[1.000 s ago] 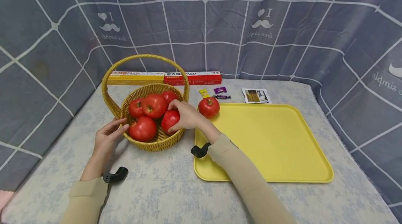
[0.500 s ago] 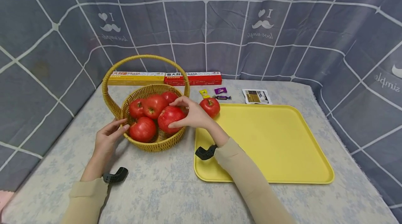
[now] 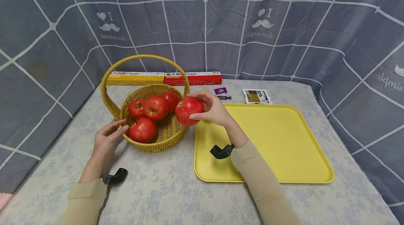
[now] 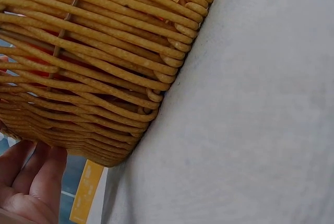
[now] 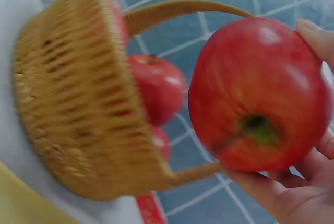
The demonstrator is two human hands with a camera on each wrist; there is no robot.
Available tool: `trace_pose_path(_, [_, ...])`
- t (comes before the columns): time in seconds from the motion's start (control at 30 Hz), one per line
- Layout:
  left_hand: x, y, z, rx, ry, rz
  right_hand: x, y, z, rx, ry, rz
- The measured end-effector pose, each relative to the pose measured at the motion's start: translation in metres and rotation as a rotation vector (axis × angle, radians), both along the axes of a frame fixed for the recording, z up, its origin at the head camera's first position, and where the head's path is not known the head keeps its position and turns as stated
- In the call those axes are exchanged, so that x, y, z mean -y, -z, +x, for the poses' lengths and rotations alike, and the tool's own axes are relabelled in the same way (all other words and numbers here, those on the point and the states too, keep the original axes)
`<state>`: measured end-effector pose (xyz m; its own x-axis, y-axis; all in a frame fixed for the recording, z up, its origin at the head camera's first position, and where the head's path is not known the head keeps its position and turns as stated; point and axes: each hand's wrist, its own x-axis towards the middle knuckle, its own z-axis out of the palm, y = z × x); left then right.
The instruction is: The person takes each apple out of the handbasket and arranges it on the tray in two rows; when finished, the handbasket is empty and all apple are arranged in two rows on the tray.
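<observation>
My right hand [image 3: 214, 109] grips a red apple [image 3: 187, 113] between thumb and fingers, at the right rim of the woven basket [image 3: 164, 143]. In the right wrist view the stem hollow of that apple [image 5: 250, 98] faces the camera. My left hand [image 3: 106, 139] holds the basket's left rim, with its thumb over the edge; in the left wrist view its fingers [image 4: 49, 174] lie against the wickerwork. Several more red apples [image 3: 156, 108] lie inside the basket. The apple at the tray's far left corner is hidden behind my right hand.
A yellow tray [image 3: 262, 141] lies to the right of the basket. Behind stand a yellow pasta box [image 3: 135, 79] and a red pasta box [image 3: 197, 78]. Purple-wrapped candies [image 3: 220, 90] and a white packet [image 3: 257, 96] lie beyond the tray. A grey checked curtain [image 3: 227, 25] encloses the table.
My right hand has lifted the apple from the basket's right side and moved it rightward to the rim. My left hand has stayed at the left rim.
</observation>
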<state>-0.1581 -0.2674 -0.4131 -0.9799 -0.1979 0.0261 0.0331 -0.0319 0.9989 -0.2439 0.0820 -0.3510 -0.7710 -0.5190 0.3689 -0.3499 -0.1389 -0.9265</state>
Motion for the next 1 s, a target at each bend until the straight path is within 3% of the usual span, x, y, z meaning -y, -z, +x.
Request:
trace_pose_path(0.2, [-0.001, -0.001, -0.001, 0.003, 0.003, -0.016, -0.044, -0.011, -0.001, -0.033, 0.07, -0.123])
trace_pose_path(0.33, [0.0, -0.001, 0.0, 0.015, -0.006, -0.035, -0.08, -0.013, -0.003, -0.024, 0.216, -0.112])
trace_pose_path(0.53, [0.003, 0.0, 0.0, 0.024, -0.018, -0.029, -0.124, -0.005, -0.009, 0.073, 0.468, -0.01])
trace_pose_path(0.7, [0.003, 0.001, 0.0, 0.005, -0.019, -0.002, -0.144, 0.007, -0.021, 0.12, 0.608, 0.071])
trace_pose_path(0.83, [0.001, 0.001, 0.0, 0.004, -0.018, 0.0, -0.149, 0.017, -0.028, 0.151, 0.674, 0.184])
trace_pose_path(1.0, [0.0, 0.001, -0.001, 0.007, -0.01, 0.004, -0.153, 0.029, -0.032, 0.181, 0.682, 0.289])
